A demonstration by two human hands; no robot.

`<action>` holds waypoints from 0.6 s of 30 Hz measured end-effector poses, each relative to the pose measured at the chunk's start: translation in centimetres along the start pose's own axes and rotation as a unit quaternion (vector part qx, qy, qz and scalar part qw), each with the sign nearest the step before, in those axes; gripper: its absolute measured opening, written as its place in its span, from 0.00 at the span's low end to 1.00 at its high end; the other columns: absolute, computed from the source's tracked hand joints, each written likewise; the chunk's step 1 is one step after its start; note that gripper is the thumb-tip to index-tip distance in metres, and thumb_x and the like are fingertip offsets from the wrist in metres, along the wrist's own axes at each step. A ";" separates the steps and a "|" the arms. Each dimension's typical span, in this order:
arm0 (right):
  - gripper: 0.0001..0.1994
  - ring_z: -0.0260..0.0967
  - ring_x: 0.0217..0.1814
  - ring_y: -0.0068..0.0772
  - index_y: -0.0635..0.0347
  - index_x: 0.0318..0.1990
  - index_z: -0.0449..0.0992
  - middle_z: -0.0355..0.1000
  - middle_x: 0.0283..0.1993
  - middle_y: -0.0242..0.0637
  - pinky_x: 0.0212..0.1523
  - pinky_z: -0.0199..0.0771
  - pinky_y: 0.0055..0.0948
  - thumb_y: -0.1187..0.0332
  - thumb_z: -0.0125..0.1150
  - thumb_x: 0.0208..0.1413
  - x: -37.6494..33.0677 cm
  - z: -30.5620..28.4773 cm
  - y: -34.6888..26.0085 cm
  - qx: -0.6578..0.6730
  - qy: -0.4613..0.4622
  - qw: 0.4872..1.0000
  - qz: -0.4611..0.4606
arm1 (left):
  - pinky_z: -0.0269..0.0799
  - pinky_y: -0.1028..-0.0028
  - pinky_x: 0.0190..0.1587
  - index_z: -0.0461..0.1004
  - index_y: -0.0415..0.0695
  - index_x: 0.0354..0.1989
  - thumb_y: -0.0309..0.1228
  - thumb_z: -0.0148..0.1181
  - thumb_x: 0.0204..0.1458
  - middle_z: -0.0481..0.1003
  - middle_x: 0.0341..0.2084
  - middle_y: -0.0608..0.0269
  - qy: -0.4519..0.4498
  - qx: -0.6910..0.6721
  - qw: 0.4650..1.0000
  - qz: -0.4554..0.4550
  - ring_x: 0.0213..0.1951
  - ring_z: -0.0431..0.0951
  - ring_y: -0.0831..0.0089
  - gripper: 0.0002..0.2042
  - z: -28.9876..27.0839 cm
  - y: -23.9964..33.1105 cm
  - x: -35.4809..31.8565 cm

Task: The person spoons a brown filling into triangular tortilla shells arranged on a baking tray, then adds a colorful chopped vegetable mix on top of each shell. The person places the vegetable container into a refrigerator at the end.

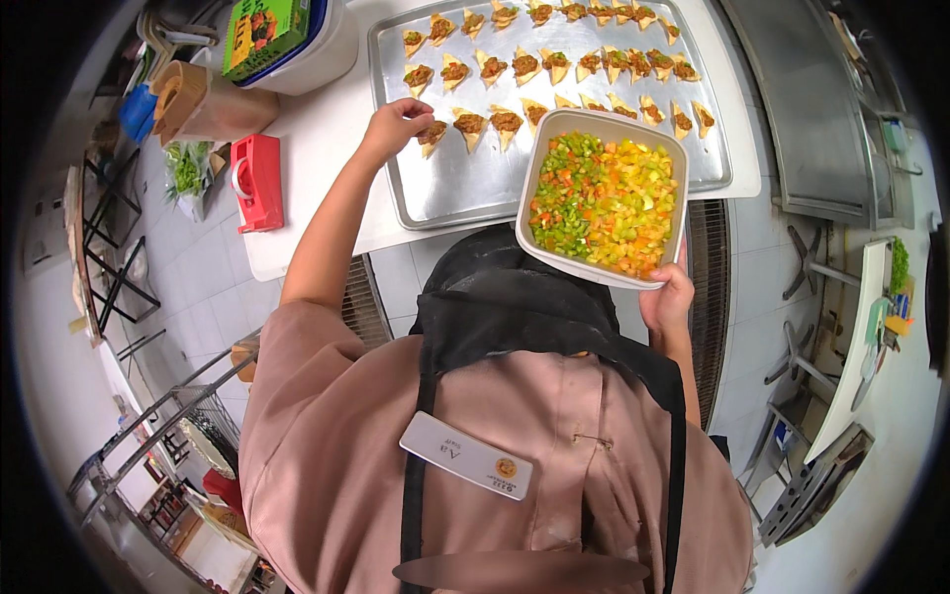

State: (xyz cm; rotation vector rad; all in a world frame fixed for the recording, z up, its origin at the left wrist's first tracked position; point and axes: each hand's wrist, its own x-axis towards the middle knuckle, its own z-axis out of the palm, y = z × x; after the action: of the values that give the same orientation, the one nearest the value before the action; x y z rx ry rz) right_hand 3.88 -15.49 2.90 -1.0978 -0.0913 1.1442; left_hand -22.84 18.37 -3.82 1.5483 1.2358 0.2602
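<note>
My right hand (pixel 671 294) grips the near right corner of a square white tub (pixel 601 271), tilted slightly toward me. Diced peppers (pixel 602 198) fill it, green ones on the left and yellow and orange ones on the right. My left hand (pixel 398 127) is closed in a pinch at the left end of the nearest row on a metal baking tray (pixel 465 188). Right by its fingertips lies a pastry triangle (pixel 431 137) with brown topping; what the fingers hold is too small to make out. Several topped triangles lie in three rows, and the tub hides part of the nearest row.
The tray rests on a white table (pixel 307 178). At its left edge stands a red tape dispenser (pixel 259 183). Farther back are a plastic container (pixel 213 104) and a white bin (pixel 327 54) with a green package (pixel 265 38) on top. A steel cabinet (pixel 816 109) stands to the right.
</note>
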 end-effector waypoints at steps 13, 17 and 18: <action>0.42 0.53 0.65 0.44 0.57 0.66 0.46 0.54 0.62 0.45 0.65 0.54 0.41 0.77 0.44 0.33 -0.5 1.3 1.3 0.000 0.039 0.999 -0.018 | 0.71 0.65 0.41 0.79 0.43 0.37 0.30 0.58 0.48 0.75 0.32 0.51 0.086 0.318 0.925 0.188 0.35 0.75 0.56 0.09 1.0 -6.1 4.1; 0.42 0.53 0.65 0.45 0.56 0.65 0.46 0.54 0.62 0.45 0.65 0.54 0.42 0.77 0.44 0.33 -0.2 1.2 1.4 0.003 0.035 0.999 -0.019 | 0.71 0.66 0.39 0.79 0.43 0.35 0.29 0.58 0.48 0.75 0.31 0.53 0.114 0.301 0.928 0.188 0.34 0.76 0.57 0.08 0.6 -5.5 3.7; 0.42 0.53 0.65 0.45 0.56 0.65 0.46 0.54 0.62 0.45 0.65 0.54 0.42 0.77 0.44 0.33 -0.2 1.1 1.5 0.009 0.035 0.999 -0.018 | 0.72 0.66 0.39 0.79 0.42 0.35 0.29 0.58 0.48 0.75 0.30 0.54 0.124 0.284 0.934 0.179 0.33 0.76 0.58 0.08 0.6 -5.2 3.6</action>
State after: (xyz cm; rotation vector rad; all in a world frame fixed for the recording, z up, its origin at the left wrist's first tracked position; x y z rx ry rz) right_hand 2.15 -14.92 2.50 -1.1153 -0.0460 1.0724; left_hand -23.76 20.25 -9.81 2.3097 1.2802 0.3624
